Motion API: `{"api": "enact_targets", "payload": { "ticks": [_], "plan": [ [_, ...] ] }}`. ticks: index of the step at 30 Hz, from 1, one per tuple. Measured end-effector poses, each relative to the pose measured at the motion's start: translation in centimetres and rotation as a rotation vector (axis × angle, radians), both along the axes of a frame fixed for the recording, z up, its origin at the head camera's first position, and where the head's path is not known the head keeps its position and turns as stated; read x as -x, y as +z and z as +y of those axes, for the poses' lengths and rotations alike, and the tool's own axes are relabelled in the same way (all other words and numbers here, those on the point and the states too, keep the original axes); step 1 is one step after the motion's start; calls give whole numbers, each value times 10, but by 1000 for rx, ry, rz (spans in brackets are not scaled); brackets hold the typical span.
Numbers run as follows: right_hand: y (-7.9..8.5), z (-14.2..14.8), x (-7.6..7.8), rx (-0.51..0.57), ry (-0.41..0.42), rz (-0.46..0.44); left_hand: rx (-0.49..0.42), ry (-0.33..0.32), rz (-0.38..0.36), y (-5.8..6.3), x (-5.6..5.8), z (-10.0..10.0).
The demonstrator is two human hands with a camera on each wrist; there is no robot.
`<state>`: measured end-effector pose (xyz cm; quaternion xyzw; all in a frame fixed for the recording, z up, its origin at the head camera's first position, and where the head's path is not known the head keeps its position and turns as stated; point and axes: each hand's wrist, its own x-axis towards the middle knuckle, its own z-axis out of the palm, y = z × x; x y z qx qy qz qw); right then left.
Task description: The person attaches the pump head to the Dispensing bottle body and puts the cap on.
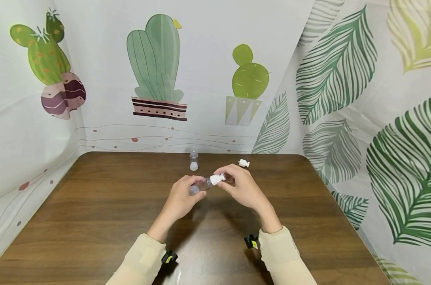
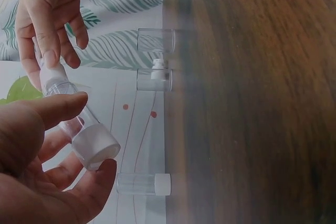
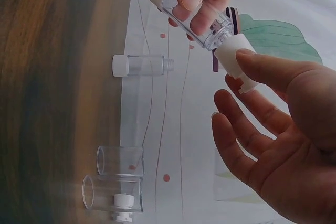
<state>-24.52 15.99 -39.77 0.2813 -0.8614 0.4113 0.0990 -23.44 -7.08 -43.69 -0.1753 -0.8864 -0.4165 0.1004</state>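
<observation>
Above the table, my left hand [image 1: 180, 200] grips a clear bottle [image 1: 203, 185] by its sides, between thumb and fingers. Its thick white base [image 2: 96, 145] points down and left in the head view. At the upper end my right hand [image 1: 246, 189] pinches a white pump head [image 3: 233, 53] with the thumb and index finger, other fingers spread loosely. The pump head meets the bottle's neck [image 3: 219, 36] in line with it; some clear rim or thread shows. How far it is screwed on I cannot tell.
Another clear bottle [image 1: 194, 161] with a white base stands uncapped at the table's back. To its right lies a second white pump head [image 1: 243, 163]. Two clear cylindrical covers [image 3: 119, 161] stand there in the wrist views. A printed cloth [image 1: 208, 134] hangs behind the wooden table [image 1: 105, 198].
</observation>
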Motion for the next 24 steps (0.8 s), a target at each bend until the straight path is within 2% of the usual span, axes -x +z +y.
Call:
{"api": "enact_targets", "payload": {
  "ticks": [11,24],
  "plan": [
    [-3,0,0,-21,18,4,11,-10,3,-1,1,1],
    [-5,-1,2,-37,-15,-10,24,5,0,-1,1,2]
  ]
}}
